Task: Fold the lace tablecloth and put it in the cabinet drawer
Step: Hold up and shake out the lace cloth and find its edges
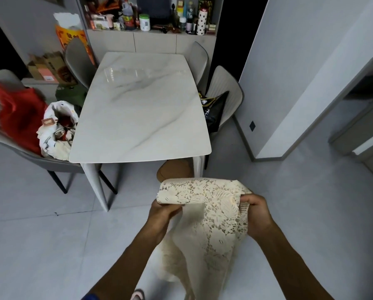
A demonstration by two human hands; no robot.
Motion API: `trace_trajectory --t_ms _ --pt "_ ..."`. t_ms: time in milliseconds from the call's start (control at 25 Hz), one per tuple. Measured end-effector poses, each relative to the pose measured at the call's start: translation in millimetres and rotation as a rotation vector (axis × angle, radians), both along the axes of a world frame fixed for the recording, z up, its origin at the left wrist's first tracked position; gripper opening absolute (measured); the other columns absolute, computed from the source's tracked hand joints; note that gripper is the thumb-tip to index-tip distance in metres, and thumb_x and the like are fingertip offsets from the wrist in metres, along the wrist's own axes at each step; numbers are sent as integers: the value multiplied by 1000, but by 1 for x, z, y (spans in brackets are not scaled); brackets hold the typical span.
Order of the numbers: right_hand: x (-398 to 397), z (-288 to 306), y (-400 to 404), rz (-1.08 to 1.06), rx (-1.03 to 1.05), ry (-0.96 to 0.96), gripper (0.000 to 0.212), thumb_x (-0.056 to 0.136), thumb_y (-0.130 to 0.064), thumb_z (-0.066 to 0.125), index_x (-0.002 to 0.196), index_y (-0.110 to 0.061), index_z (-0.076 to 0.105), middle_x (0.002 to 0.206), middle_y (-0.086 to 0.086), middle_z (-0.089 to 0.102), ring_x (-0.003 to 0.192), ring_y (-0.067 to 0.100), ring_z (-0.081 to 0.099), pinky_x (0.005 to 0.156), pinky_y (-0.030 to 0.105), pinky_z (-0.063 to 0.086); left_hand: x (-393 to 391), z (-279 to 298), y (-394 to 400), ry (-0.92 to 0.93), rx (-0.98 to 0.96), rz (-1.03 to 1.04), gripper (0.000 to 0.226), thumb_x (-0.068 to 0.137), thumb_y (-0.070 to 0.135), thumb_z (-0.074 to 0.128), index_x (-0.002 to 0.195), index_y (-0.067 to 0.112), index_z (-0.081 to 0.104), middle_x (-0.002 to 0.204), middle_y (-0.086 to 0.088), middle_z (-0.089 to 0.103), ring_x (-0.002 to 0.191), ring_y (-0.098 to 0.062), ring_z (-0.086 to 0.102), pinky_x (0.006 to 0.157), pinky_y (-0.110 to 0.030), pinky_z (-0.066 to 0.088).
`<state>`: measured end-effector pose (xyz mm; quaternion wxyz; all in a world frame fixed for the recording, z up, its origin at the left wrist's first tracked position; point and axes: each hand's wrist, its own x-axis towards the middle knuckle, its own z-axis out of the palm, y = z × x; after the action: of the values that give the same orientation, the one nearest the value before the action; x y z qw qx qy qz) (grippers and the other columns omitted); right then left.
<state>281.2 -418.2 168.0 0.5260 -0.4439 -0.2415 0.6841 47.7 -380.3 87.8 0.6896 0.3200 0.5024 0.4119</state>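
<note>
The cream lace tablecloth (205, 198) hangs in the air in front of me, folded over at the top, its long end trailing down toward the floor between my arms. My left hand (162, 215) grips the folded top edge at its left end. My right hand (257, 213) clutches the bunched right edge. Both hands are below the near edge of the white marble table (142, 109). A low grey cabinet (153, 43) with flat doors stands against the wall beyond the table; I see no open drawer.
Grey chairs surround the table; the left one (29, 156) holds red cloth and a white bag of clutter, the right one (224, 94) a black bag. A brown stool (174, 172) sits under the near table edge. Bottles crowd the cabinet top. A wall corner (267, 126) rises at right.
</note>
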Motion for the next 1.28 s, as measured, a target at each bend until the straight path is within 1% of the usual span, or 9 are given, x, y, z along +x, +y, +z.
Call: trace_trajectory --t_ms 240,440,600,760,880,1000,1120,1200,1280 --pt "39 -17 -15 -49 -79 -9 46 56 -16 47 88 -5 80 89 18 76 80 33 74 61 37 60 -22 37 36 177 532 -130 34 66 -17 77 99 -10 69 126 0 61 101 -1 65 79 -19 55" --pt "70 -27 -13 -85 -66 -293 40 69 -6 53 101 -9 77 102 19 75 95 33 72 78 41 59 -8 76 48 104 541 -223 22 73 4 77 77 26 79 68 12 74 60 4 64 56 -9 48" --pt "79 -35 -22 -6 -6 -713 45 84 7 54 89 -30 79 93 -2 78 88 13 73 67 23 57 9 98 56 175 604 -228 12 74 12 80 85 16 77 80 3 75 71 -12 66 65 -23 52" --pt "69 -61 -42 72 59 -950 19 75 8 67 84 -8 70 78 13 71 73 26 67 58 31 52 20 113 52 234 548 -561 26 75 18 81 101 22 75 93 4 78 82 -7 73 70 -14 53" --pt "52 -83 -52 68 117 -1090 12 75 -1 71 81 -7 62 71 10 66 67 29 64 52 27 44 37 112 43 289 549 -393 19 76 22 83 91 13 77 89 -6 78 82 -9 71 74 -21 51" --pt "38 -91 -58 285 72 -1115 27 76 -23 77 98 -19 62 89 -4 70 82 15 68 63 20 55 48 110 42 479 724 -242 18 81 20 77 78 2 74 87 -17 69 80 -15 64 79 -37 50" --pt "44 -73 -44 697 -60 -984 50 71 -34 82 111 -38 53 113 -11 62 95 8 65 81 26 58 47 112 34 477 878 -405 18 83 26 71 84 9 73 96 0 56 92 -15 59 77 -24 50" --pt "46 -52 -29 601 0 -964 56 78 -27 77 116 -52 46 125 -14 54 98 7 63 80 24 56 45 116 24 401 881 -505 14 89 30 66 86 17 67 89 11 56 83 -8 57 68 -16 47" --pt "36 -29 -12 393 215 -1033 70 84 -17 68 130 -59 35 139 -26 43 118 -1 51 88 14 49 42 116 19 445 898 -579 17 93 37 59 86 22 63 82 8 61 76 -9 58 68 -24 47"
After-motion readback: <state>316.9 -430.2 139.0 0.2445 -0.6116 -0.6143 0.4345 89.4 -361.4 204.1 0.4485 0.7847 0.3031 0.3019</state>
